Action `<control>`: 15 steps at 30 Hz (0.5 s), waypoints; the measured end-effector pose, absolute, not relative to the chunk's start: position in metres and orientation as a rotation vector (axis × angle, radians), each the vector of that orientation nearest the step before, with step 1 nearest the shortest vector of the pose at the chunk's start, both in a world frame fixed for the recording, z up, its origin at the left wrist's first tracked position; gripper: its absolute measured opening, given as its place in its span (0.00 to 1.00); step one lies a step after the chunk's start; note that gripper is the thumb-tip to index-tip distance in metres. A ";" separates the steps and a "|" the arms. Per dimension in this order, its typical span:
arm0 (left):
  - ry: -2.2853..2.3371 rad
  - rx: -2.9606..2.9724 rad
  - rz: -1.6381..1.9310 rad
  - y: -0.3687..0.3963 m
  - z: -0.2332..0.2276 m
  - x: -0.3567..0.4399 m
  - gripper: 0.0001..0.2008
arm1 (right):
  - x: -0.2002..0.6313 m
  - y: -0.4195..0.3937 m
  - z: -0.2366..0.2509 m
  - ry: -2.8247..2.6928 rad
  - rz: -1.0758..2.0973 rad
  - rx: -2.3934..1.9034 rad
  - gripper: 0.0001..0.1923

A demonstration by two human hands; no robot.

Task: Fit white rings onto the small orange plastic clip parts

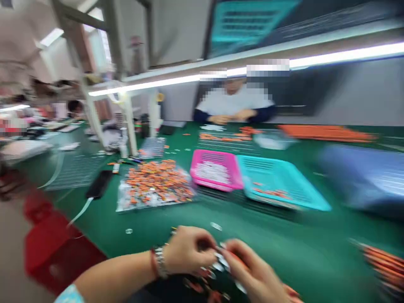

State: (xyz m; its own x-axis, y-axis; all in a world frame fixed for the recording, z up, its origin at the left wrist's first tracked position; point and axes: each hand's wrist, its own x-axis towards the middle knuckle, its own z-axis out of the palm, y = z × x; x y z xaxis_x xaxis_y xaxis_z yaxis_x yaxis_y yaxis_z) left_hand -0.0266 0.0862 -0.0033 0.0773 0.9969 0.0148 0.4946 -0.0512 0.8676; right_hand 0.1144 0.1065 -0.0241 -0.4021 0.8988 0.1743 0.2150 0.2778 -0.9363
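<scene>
Head view: on the near side of the pink basket (217,184), the left hand (189,251) and right hand (252,267) meet at the fingertips, both pinching at a small white part (222,260); motion blur hides how firmly each holds and whether anything is joined to it. A slip of either pinch could send that part down among the loose orange pieces (215,296) below the hands, where it would be hard to pick out. One loose white piece (216,227) lies on the green tabletop (284,235) between the basket and the hands, so a wrist or sleeve might sweep it aside. Left of the basket, the heaped clear plastic bag (124,203) could spill orange parts if a forearm knocked it.
</scene>
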 end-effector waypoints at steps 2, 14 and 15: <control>1.438 1.666 0.908 0.092 -0.003 -0.033 0.06 | 0.126 0.110 -0.025 -1.734 1.208 -1.081 0.13; 1.402 1.739 0.871 0.098 -0.005 -0.046 0.07 | 0.121 0.119 -0.029 -1.419 1.638 -1.002 0.15; 1.400 1.741 0.869 0.098 -0.005 -0.046 0.07 | 0.121 0.120 -0.029 -1.390 1.668 -0.999 0.15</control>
